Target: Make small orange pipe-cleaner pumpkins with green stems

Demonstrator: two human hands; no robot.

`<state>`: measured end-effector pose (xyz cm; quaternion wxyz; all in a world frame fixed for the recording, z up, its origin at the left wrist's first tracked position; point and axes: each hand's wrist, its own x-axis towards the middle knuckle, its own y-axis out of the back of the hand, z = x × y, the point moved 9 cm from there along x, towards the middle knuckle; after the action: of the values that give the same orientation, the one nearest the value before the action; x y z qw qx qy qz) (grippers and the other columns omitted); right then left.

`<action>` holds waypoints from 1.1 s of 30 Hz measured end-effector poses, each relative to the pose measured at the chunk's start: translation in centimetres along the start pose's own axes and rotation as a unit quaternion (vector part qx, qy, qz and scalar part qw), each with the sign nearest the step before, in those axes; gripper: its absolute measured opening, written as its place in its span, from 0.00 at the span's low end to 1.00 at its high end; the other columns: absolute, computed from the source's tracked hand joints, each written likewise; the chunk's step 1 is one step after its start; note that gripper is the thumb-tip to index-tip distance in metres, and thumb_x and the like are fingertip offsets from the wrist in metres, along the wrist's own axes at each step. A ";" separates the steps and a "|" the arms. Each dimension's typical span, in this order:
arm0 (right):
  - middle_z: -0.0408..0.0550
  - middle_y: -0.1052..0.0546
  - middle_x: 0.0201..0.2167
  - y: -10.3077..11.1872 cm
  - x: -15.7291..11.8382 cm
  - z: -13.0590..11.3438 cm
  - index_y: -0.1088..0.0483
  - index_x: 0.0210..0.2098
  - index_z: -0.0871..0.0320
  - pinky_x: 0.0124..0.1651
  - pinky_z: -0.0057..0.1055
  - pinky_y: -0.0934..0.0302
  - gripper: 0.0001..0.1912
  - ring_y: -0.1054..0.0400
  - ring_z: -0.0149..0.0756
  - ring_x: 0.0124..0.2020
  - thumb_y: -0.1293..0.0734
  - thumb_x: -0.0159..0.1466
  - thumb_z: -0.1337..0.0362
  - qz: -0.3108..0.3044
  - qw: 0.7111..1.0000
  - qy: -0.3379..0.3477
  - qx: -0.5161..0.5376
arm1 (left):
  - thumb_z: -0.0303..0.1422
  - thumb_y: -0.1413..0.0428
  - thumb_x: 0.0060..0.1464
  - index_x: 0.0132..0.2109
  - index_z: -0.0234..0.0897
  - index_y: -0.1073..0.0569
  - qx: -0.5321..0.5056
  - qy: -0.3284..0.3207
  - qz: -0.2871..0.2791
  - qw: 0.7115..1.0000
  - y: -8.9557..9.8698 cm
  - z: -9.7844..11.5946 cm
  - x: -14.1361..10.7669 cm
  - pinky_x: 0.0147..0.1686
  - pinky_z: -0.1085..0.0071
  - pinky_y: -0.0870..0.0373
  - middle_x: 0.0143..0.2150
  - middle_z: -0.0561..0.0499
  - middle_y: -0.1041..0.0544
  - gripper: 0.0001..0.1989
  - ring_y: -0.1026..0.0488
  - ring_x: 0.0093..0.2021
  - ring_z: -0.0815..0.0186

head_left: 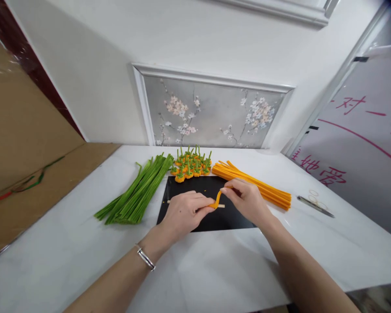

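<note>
An orange pipe cleaner (218, 198), bent in a zigzag, stretches between my two hands above a black mat (179, 186). My left hand (186, 211) pinches its lower end between thumb and fingers. Its upper end is pinched in my right hand (246, 198), slightly higher and to the right. On the mat beneath lies a thin pale stick (222, 206), partly hidden by my left hand. Just behind the mat stand several small orange pieces with green stems (189, 167), grouped together.
To the left lies a bundle of green pipe cleaners (137, 193). A bundle of orange pipe cleaners (267, 188) is on the right, with scissors (316, 206) beyond it. A cardboard box (29, 130) borders the white table (94, 256) at left; a whiteboard (361, 130) leans at right.
</note>
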<state>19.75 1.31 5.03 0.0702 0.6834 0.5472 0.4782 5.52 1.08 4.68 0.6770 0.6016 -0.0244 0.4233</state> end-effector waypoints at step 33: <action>0.47 0.27 0.30 -5.0 -1.4 -2.3 0.29 0.36 0.57 0.30 0.26 0.44 0.11 0.33 0.32 0.28 0.43 0.69 0.67 -0.118 0.977 0.130 -0.126 | 0.31 0.46 0.59 0.46 0.48 0.23 0.080 0.153 0.016 0.985 -0.7 -5.2 -0.1 0.35 0.73 0.33 0.39 0.56 0.19 0.10 0.23 0.38 0.65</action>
<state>14.72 1.18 2.33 0.1395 0.5321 0.5637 0.6161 3.39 5.46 2.61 0.6156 0.5811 0.1037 0.5221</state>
